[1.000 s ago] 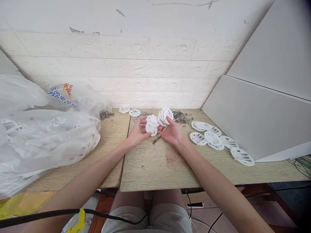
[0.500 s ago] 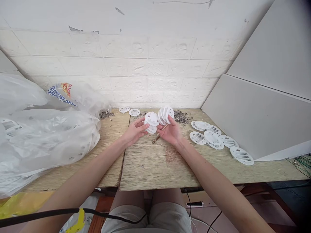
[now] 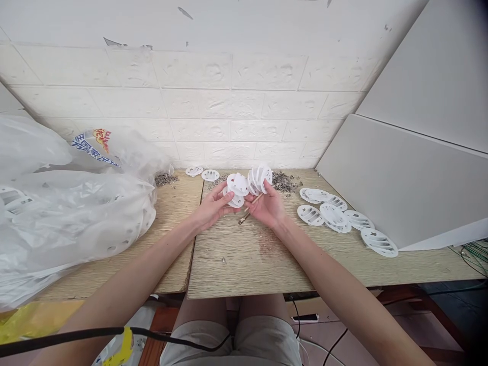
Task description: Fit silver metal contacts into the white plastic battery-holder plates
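Between thumb and fingers, my left hand (image 3: 211, 208) grips a few round white plastic discs (image 3: 237, 185), overlapping one another. My right hand (image 3: 269, 206) is closed around a fanned stack of similar white discs (image 3: 260, 179), right beside the left-hand ones. A thin stick-like tool (image 3: 244, 218) with a brownish metal end slants out below my right hand; whether the hand holds it or it rests on the table I cannot tell. Behind the right hand lies a heap of small metal parts (image 3: 284, 182).
Loose white discs (image 3: 335, 217) lie spread on the wooden table (image 3: 244, 274) at the right, beside a grey panel (image 3: 412, 178). Two more discs (image 3: 210, 175) lie near the brick-patterned wall. A large translucent plastic bag (image 3: 76, 218) with discs inside fills the left. A black cable (image 3: 76, 335) crosses in front.
The discs in my left hand have shifted slightly, the lower one tucking further left and up. My right hand stays nearly still. The view has moved a little.
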The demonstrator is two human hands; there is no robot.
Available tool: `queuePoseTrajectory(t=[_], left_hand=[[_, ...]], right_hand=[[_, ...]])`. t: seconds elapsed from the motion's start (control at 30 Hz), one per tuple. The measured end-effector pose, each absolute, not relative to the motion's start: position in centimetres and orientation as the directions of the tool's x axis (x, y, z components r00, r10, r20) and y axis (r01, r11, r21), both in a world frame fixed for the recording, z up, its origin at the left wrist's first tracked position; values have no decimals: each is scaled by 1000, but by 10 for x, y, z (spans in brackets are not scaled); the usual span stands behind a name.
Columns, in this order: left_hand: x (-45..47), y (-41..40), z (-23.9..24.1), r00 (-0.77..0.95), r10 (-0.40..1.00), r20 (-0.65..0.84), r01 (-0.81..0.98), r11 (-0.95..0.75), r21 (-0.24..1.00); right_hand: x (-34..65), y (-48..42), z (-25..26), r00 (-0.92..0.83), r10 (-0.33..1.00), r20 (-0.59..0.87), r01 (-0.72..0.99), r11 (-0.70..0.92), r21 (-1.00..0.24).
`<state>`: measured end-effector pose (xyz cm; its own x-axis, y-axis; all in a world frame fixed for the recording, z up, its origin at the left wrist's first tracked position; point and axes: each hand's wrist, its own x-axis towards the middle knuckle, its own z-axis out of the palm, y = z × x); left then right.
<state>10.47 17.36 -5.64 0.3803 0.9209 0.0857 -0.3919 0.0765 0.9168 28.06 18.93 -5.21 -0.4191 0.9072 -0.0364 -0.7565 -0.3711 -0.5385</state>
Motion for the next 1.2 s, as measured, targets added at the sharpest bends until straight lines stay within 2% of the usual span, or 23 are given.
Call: queuePoseTrajectory(t=[0.1,0.17,0.23,0.33,0.4,0.47,0.53,0.7,0.93,1.2], left_hand=[[105,174,-55,365,928,76,-422,92,902],[104,175,-54,343,937,59,-433,102,896],[104,175,-54,327,944,39,-444,117,888],[103,176,-55,323,946,10,-458,147,877],[103,175,-55,335,942,2,-458,161,874],[104,175,-54,347,938,0,-459,169,872],[105,174,-54,352,936,5,-467,171,867],[106,174,-55,330,944,-8,-481,175,859],[107,177,-55,288,958,-9,-511,162,844],[103,178,-58,419,905,-76,-442,276,853]], right_hand=[[281,188,-48,-401,916,-16,-733,-331,-595],[285,188,-46,-343,938,42,-699,-226,-678],[290,188,-44,-233,963,133,-614,-40,-788],[298,185,-43,-47,943,328,-330,295,-896],[301,181,-43,-38,881,472,-105,466,-878],[303,177,-44,-149,812,565,56,577,-815],[302,174,-46,-283,750,598,156,651,-743],[298,169,-49,-451,673,586,246,725,-644],[296,165,-43,-553,628,548,219,744,-631],[294,165,-41,-604,598,527,164,740,-652]])
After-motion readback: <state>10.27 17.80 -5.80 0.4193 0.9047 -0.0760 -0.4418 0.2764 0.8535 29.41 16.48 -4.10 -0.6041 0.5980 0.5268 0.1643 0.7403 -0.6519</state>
